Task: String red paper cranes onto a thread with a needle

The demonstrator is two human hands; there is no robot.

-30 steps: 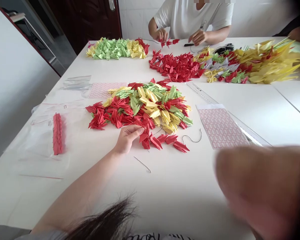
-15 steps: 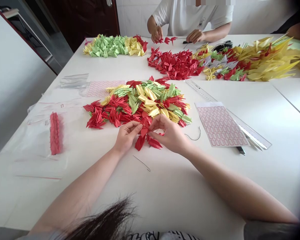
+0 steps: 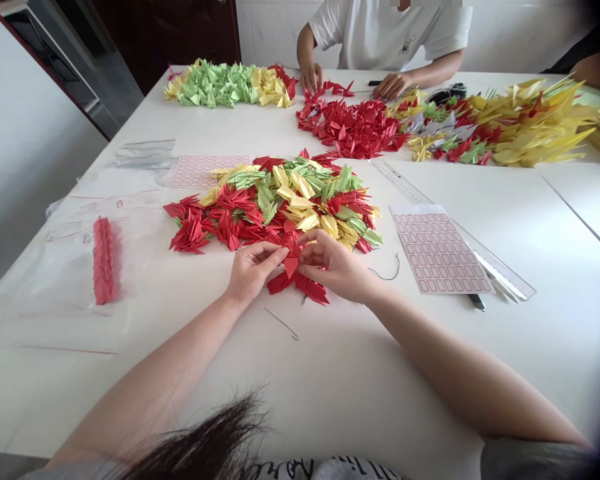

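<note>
Where the left side of the table (image 3: 30, 400) is covered by clear plastic bags (image 3: 63, 267), a red folded strip (image 3: 103, 260) is seen, apparently enclosed in one of them. To the right of these, the left hand (image 3: 251, 270) is positioned with its fingers closed on the left edge of a red folded piece (image 3: 291, 260). A mixed pile (image 3: 295, 200) of red, yellow and green folded paper is located directly behind the hands; pieces could be dragged from its front edge if the fingers are swung outward. A thin hooked wire (image 3: 281, 324) is laid in front, well within reach of the left wrist, by which it could be knocked aside. The red folded piece is held just above other red pieces (image 3: 305, 288); its right edge is pinched by the fingers of the right hand (image 3: 335, 263). If opposing pull is applied, the folds may be opened or the paper torn; if it is pinched too hard, creasing is likely. Farther right, a dark thread (image 3: 390, 275) is left loose beside the right hand and could be snagged by it. Beyond this, a label sheet (image 3: 435, 247) is laid partly over a clear ruler (image 3: 510, 273).
</note>
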